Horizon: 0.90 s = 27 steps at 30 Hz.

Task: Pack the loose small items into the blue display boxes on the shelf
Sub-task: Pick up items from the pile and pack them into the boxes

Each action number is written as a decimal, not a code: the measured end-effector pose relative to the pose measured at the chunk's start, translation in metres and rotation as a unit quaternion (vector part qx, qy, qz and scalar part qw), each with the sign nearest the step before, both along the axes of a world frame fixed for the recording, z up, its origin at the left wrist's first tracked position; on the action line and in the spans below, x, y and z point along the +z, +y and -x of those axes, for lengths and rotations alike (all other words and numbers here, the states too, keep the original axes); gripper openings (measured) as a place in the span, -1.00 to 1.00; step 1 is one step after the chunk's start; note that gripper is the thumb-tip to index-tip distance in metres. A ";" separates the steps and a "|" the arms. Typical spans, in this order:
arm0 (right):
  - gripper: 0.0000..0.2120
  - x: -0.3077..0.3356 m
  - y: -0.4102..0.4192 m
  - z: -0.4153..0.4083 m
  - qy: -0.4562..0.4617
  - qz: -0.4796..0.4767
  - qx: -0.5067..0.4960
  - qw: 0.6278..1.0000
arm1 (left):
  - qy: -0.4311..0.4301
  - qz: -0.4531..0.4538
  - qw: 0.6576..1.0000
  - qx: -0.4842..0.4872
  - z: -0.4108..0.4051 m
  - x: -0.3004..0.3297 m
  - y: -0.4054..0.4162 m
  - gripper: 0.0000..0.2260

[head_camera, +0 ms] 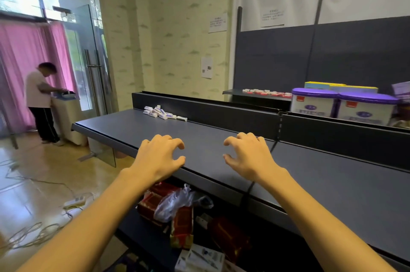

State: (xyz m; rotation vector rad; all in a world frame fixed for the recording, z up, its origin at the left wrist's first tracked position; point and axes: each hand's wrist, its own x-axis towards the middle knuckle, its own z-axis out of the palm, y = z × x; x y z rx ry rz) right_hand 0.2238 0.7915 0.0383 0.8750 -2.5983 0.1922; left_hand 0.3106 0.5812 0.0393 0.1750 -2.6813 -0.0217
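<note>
Nearest, the dark shelf [221,138] has its front edge running under both wrists, with a wide bare stretch of its top ahead. The left hand [158,158] and right hand [248,156] hover over it near that edge, fingers spread and loosely curled, holding nothing. Farther back and to the left, the loose small white items [163,113] lie heaped against the shelf's raised rear wall.
</note>
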 end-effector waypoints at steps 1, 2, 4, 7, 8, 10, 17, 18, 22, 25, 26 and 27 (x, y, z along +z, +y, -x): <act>-0.60 0.001 -0.014 0.005 -0.001 0.001 0.000 1.000 | 0.001 -0.001 1.000 -0.003 0.004 -0.001 -0.014 -0.69; -0.60 0.001 -0.030 0.009 -0.004 0.000 0.001 1.000 | 0.001 0.000 1.000 -0.005 0.008 -0.003 -0.027 -0.69; -0.60 0.001 -0.061 0.014 -0.007 -0.007 0.005 1.000 | -0.007 -0.003 1.000 -0.007 0.014 -0.007 -0.054 -0.69; -0.60 -0.002 -0.105 0.019 -0.002 -0.018 0.006 1.000 | -0.011 -0.015 1.000 -0.008 0.024 -0.012 -0.095 -0.69; -0.60 -0.002 -0.118 0.021 -0.001 -0.020 0.004 1.000 | -0.013 -0.020 1.000 -0.012 0.027 -0.013 -0.107 -0.69; -0.60 -0.006 -0.145 0.021 -0.004 -0.025 -0.002 1.000 | -0.016 -0.026 0.999 -0.022 0.032 -0.017 -0.132 -0.69; -0.61 -0.013 -0.248 0.014 -0.020 -0.022 -0.024 0.999 | -0.008 -0.033 0.997 -0.066 0.038 -0.014 -0.227 -0.69; -0.62 -0.012 -0.261 0.013 -0.021 -0.020 -0.028 0.999 | -0.006 -0.033 0.997 -0.068 0.038 -0.012 -0.243 -0.69; -0.63 -0.010 -0.304 0.013 -0.020 -0.010 -0.053 0.998 | -0.006 -0.027 0.997 -0.072 0.040 -0.008 -0.304 -0.70; -0.64 -0.017 -0.329 0.018 -0.027 -0.009 -0.068 0.997 | 0.001 -0.040 0.996 -0.083 0.048 -0.011 -0.337 -0.71; -0.64 -0.019 -0.336 0.021 -0.030 -0.011 -0.073 0.997 | 0.001 -0.046 0.995 -0.087 0.052 -0.012 -0.344 -0.71; -0.64 -0.021 -0.342 0.025 -0.033 -0.012 -0.078 0.996 | 0.000 -0.047 0.995 -0.093 0.058 -0.013 -0.350 -0.71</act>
